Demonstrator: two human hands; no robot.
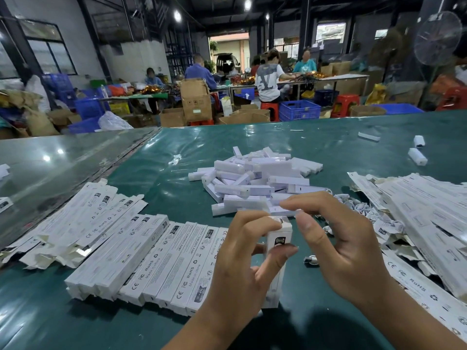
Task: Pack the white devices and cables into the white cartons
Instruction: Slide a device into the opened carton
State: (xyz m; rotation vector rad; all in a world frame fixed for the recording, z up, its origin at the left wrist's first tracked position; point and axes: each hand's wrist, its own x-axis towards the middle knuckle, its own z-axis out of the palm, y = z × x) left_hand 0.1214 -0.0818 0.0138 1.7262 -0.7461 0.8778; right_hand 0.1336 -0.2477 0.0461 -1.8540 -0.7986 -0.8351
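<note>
The carton in hand (279, 238) is a long, narrow white box with black print on its face, including a small dark logo panel near the top end. It stands tilted, its top end raised toward the pile of white devices (255, 183) and its lower end running down behind the left wrist. The top flap appears closed or nearly so; the seam cannot be read.

The left hand (242, 258) holds the carton: grip narrow, thumb across the front just below the logo panel, fingers curled round the top edge and back. The right hand (341, 238) sits just right of the carton's top end, grip loosely curled, thumb tip close beside the upper corner; whether it touches cannot be told.

Relative to the carton in hand: a row of filled cartons (151, 261) lies side by side immediately left, on the green counter (177, 193). Flat, unfolded cartons (75, 223) lie further left. The device pile lies directly beyond. White cables (358, 205) lie beyond the right hand, and a second heap of flat cartons (424, 223) lies right of that.
</note>
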